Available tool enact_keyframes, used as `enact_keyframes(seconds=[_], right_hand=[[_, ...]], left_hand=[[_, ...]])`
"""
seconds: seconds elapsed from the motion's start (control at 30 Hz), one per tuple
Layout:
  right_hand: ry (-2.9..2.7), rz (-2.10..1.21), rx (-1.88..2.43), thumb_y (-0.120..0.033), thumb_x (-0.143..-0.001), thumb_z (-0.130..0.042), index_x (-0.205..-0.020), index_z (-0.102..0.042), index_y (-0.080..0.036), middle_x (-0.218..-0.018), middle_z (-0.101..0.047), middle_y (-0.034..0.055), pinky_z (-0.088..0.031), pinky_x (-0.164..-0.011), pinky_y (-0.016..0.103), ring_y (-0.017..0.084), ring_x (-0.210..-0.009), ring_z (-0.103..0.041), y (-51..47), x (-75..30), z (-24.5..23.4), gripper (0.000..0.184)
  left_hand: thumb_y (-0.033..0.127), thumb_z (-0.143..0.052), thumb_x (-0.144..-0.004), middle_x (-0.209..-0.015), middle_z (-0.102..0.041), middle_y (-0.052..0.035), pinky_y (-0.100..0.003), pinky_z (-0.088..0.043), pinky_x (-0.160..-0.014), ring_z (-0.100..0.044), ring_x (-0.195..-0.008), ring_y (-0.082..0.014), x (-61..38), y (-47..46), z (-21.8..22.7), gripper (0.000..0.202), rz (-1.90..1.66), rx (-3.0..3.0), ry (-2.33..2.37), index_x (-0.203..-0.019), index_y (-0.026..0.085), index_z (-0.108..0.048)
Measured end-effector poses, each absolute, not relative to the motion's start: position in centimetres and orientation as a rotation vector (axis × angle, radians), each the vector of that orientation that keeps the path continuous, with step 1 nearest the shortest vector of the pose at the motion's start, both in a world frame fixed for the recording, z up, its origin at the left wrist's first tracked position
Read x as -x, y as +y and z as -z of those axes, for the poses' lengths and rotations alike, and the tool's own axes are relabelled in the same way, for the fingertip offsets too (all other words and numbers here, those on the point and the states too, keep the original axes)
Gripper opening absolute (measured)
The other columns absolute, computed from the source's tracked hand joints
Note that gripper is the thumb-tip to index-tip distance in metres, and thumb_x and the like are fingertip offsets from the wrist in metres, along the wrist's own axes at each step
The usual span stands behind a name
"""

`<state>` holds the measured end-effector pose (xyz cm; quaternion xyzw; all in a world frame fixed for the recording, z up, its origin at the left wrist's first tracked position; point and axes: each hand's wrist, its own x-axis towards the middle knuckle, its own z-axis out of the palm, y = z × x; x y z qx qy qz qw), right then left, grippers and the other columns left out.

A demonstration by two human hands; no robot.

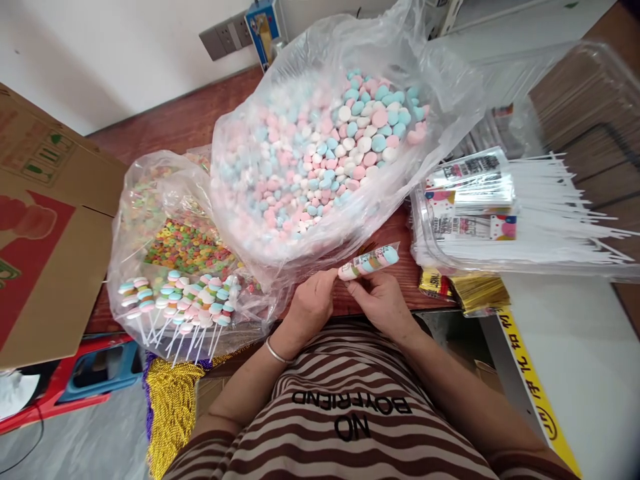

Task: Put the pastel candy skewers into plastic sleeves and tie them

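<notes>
Two Hands (315, 300) Closed Together on a Wrapped Candy Stack (369, 263)

Taking the hands as the middle of the dial, both forearms rise from the body and converge at the near edge of the reddish-brown table (165, 123), the left from 7 o'clock, the right from between 4 and 5. The left hand, a pale bangle (276, 351) at its wrist, shows its back; its bunched fingertips pinch the stack's lower end. The right hand (381, 303) sits just beside it, thumb pointing toward the left fingertips, the other fingers curled beneath the wrapper. The stack tilts gently across the fingers, from between 8 and 9 o'clock to between 2 and 3, its pink, blue and white pieces visible through printed clear film.

At 11 to 12 o'clock spreads a big clear bag (290, 227) of pastel candies (370, 133). Toward 10, another bag holds small multicoloured rings (187, 247); at 9, unwrapped candy sticks (200, 300) lie with their white ends aimed at 6 to 7. Between 2 and 3, a clear tray (550, 269) bears white sticks (550, 207) and printed wrappers (473, 177). Gold ties (481, 292) lie at 3, just below the tray.
</notes>
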<state>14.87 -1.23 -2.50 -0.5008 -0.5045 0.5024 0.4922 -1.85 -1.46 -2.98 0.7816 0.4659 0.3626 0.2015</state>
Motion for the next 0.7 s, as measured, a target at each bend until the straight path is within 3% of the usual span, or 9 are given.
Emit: enact_keyframes(seconds=[0.1,0.17,0.23,0.3,0.33,0.4,0.5,0.6,0.7], right_hand=[[-1.052,-1.524,1.049,-0.042,-0.076,-0.079,-0.079,-0.067,-0.022,-0.073,-0.069,0.0007,-0.052,-0.067,0.033,0.018,-0.068,-0.062,-1.5,-14.7,2.7,0.024],[-0.913,-1.828,0.882,-0.048,-0.073,-0.079,-0.073,-0.058,-0.022,-0.061,-0.056,-0.0038,-0.044,-0.051,0.027,0.013,-0.053,-0.049,-1.6,-14.6,2.6,0.033],[-0.861,-2.001,0.787,-0.051,-0.073,-0.077,-0.069,-0.053,-0.022,-0.058,-0.050,-0.0051,-0.039,-0.048,0.025,0.011,-0.049,-0.044,-1.6,-14.9,2.1,0.038],[-0.983,-1.901,0.808,-0.049,-0.078,-0.072,-0.068,-0.054,-0.022,-0.063,-0.054,-0.0024,-0.044,-0.053,0.027,0.013,-0.056,-0.050,-1.3,-15.6,0.9,0.034],[-1.110,-1.738,0.857,-0.046,-0.082,-0.070,-0.070,-0.056,-0.022,-0.068,-0.058,-0.0005,-0.047,-0.058,0.029,0.015,-0.061,-0.054,-1.2,-16.2,0.1,0.030],[-1.393,-1.245,0.964,-0.035,-0.089,-0.065,-0.077,-0.065,-0.023,-0.077,-0.066,0.0025,-0.050,-0.068,0.032,0.018,-0.071,-0.059,-1.0,-17.4,-1.8,0.017],[-1.727,-0.586,0.925,-0.022,-0.092,-0.063,-0.088,-0.071,-0.026,-0.083,-0.071,0.0045,-0.049,-0.074,0.035,0.020,-0.077,-0.061,-1.6,-18.3,-4.2,0.010],[-2.064,-0.497,0.662,-0.020,-0.094,-0.058,-0.085,-0.070,-0.026,-0.079,-0.071,0.0043,-0.048,-0.069,0.034,0.019,-0.072,-0.059,-2.5,-17.3,-4.3,0.017],[-2.076,-0.775,0.659,-0.015,-0.093,-0.052,-0.077,-0.065,-0.022,-0.072,-0.065,0.0023,-0.045,-0.064,0.029,0.016,-0.068,-0.056,-2.7,-15.7,-2.9,0.022]], left_hand=[[0.021,-0.042,-0.102,-0.099,-0.075,-0.0123,-0.039,-0.058,-0.088,-0.072,-0.092,-0.0212,2.2,-1.1,3.4,0.029,-1.075,-2.272,1.229,-0.115,0.019,-0.068],[0.028,-0.047,-0.103,-0.099,-0.076,-0.0092,-0.047,-0.054,-0.100,-0.071,-0.105,-0.0234,2.4,-0.9,3.1,0.024,-1.174,-2.317,1.126,-0.106,0.024,-0.071],[0.034,-0.057,-0.099,-0.105,-0.075,-0.0072,-0.056,-0.045,-0.112,-0.062,-0.126,-0.0272,2.7,-1.1,2.2,0.018,-1.215,-2.402,1.082,-0.095,0.028,-0.073],[0.035,-0.066,-0.094,-0.112,-0.074,-0.0061,-0.057,-0.042,-0.115,-0.055,-0.136,-0.0288,3.1,-2.0,0.6,0.011,-1.258,-2.412,1.161,-0.093,0.031,-0.075],[0.033,-0.068,-0.093,-0.110,-0.074,-0.0061,-0.054,-0.046,-0.112,-0.059,-0.132,-0.0284,3.2,-2.7,-0.3,0.009,-1.311,-2.345,1.220,-0.096,0.031,-0.076],[0.033,-0.067,-0.094,-0.097,-0.074,-0.0062,-0.043,-0.057,-0.093,-0.071,-0.102,-0.0246,3.1,-4.0,-2.3,0.013,-1.374,-2.054,1.280,-0.103,0.029,-0.076],[0.046,-0.053,-0.100,-0.071,-0.070,-0.0059,-0.033,-0.054,-0.057,-0.066,-0.058,-0.0188,2.4,-4.9,-4.3,0.033,-0.829,-1.455,1.061,-0.103,0.022,-0.077],[0.064,-0.037,-0.100,-0.067,-0.069,-0.0090,-0.035,-0.053,-0.054,-0.065,-0.057,-0.0217,2.1,-4.1,-4.9,0.061,-0.804,-0.993,1.003,-0.102,0.019,-0.077],[0.071,-0.032,-0.097,-0.063,-0.066,-0.0081,-0.038,-0.055,-0.058,-0.066,-0.061,-0.0236,3.1,-3.7,-4.3,0.067,-1.062,-0.951,0.999,-0.099,0.022,-0.078]])
